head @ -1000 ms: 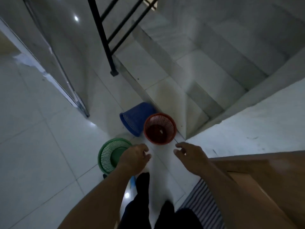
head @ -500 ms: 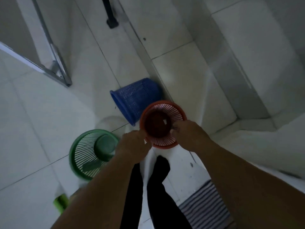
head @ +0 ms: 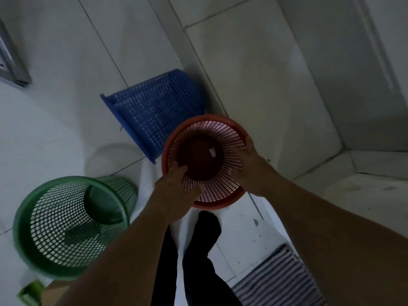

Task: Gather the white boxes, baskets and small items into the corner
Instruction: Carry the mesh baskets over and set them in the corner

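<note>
A red mesh basket stands upright on the tiled floor in the middle of the head view. My left hand grips its near-left rim, with fingers reaching inside. My right hand grips the right rim, thumb on the outer edge. A small white scrap lies inside the red basket. A blue mesh basket lies on its side just behind it, against a step. A green mesh basket stands tilted at the lower left.
A raised tiled step runs along the right of the baskets. A striped mat lies at the lower right. My dark trouser legs stand below the red basket. A small green object sits at the bottom left corner.
I have leaned down and closer. Both hands went from hovering apart above the floor to taking hold of the red basket's rim.
</note>
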The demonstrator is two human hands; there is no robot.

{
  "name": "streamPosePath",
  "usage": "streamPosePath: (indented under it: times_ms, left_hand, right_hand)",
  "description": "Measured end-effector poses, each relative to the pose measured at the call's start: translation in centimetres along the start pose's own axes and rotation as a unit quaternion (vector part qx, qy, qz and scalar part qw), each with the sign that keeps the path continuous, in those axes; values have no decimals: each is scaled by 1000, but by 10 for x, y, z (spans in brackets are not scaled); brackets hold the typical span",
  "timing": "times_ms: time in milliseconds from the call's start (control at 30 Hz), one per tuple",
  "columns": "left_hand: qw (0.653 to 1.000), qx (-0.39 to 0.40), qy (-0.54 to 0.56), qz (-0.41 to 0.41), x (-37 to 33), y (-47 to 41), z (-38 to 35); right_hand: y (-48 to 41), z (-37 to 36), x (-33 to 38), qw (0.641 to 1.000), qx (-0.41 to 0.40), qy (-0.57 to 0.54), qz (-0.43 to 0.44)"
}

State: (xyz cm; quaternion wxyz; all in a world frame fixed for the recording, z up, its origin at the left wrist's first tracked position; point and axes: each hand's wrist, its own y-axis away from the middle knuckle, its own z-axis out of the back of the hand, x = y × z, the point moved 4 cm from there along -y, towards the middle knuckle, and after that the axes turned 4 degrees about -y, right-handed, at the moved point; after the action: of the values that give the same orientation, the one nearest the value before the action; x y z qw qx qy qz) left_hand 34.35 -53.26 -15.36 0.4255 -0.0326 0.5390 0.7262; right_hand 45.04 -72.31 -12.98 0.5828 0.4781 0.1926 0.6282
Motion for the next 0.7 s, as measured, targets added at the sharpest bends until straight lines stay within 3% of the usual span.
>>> streamPosePath:
  times_ms: [100,267,467,700]
  left_hand:
    - [998,-37,42,35,-5,10,2]
    - [996,-62,-34,-54,-34,53,34]
    - [978,-75,-170,-91,-108,136,103]
    - [958,-151,-210,-128,-204,264,214]
  right_hand:
    - [11,9,6,992,-96,-72,48]
    - [55,42,29,977,-212,-19,26]
    - [158,113,101,947,-304,99,-10]
    - [294,218,200,917,-366,127,94]
